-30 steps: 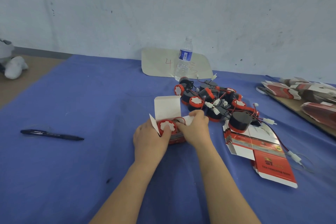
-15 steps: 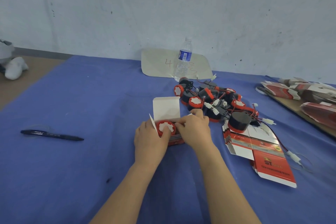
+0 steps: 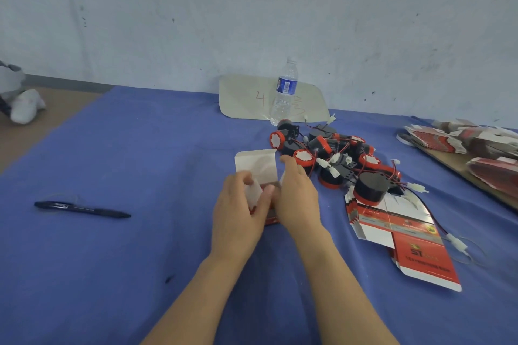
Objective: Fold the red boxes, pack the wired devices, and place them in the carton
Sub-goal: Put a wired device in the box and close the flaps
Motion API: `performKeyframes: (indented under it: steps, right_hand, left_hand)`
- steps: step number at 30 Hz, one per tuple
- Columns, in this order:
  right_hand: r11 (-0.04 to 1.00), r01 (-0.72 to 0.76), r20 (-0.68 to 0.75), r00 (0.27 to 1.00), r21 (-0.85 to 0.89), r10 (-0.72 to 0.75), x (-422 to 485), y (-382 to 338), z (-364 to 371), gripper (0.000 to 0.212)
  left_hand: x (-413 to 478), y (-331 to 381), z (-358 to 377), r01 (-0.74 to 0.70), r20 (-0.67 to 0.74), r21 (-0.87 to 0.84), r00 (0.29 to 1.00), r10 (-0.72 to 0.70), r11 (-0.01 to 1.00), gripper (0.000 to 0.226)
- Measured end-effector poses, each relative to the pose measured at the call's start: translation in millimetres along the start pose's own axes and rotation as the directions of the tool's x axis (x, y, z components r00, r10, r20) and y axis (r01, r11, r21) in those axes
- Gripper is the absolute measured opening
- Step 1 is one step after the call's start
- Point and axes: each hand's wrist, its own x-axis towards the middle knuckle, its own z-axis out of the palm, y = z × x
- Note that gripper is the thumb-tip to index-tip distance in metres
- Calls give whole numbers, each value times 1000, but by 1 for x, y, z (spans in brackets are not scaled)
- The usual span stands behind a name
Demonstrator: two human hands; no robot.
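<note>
Red box point(image 3: 269, 219) is gripped by left hand point(image 3: 238, 213) and right hand point(image 3: 298, 199) on the tabletop point(image 3: 140, 162), wired devices point(image 3: 336, 157) piled just beside, right. Pen point(image 3: 81, 209) lies well apart, left. "ST" is read on flat box point(image 3: 423, 258), "4" on card point(image 3: 252, 98).

Can make out only a red sliver of the red box point(image 3: 271, 217) between the left grip point(image 3: 238, 218) and the right grip point(image 3: 298, 202); cannot see inside. Cannot tell detail on the white flap point(image 3: 252, 193) under the left thumb, smeared by blur. Cannot read the print on the unfolded box point(image 3: 426, 260), nor the scrawl on the card point(image 3: 241, 98) behind the bottle point(image 3: 284, 92). Lose the soft toy point(image 3: 22, 103) at the left edge, the pile of flat boxes point(image 3: 437, 138) at the right.
</note>
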Motion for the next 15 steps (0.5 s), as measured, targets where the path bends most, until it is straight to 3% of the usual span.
performKeyframes:
  steps: [1,4,6,10,12,13,15]
  right_hand:
    - [999,6,-1,1000,49,-6,-1,1,-1,49]
    - [997,60,21,998,39,-61,-3,6,-4,20]
    - [993,62,51,996,99,-68,-4,11,-9,34]
    - [974,68,55,995,218,-82,-3,25,-7,30]
    - [959,7,110,993,284,-40,-2,31,-2,16]
    - [940,-44,149,989,339,-8,-3,33,-2,20]
    - [901,-48,162,986,432,-25,-4,35,-3,56]
  left_hand:
    - [0,-1,0,-25,16,6,1000,25,1000,8]
    - [3,-6,1,-8,47,-4,999,8,1000,15]
    - [4,-7,0,81,25,-55,996,-80,995,14]
    - [6,-6,1,223,12,-135,975,-223,965,45]
    - [11,-5,-3,267,77,-257,964,-256,929,57]
    - [13,-6,-5,273,117,-284,961,-249,919,54]
    - [16,-8,-8,217,164,-237,970,-181,947,33]
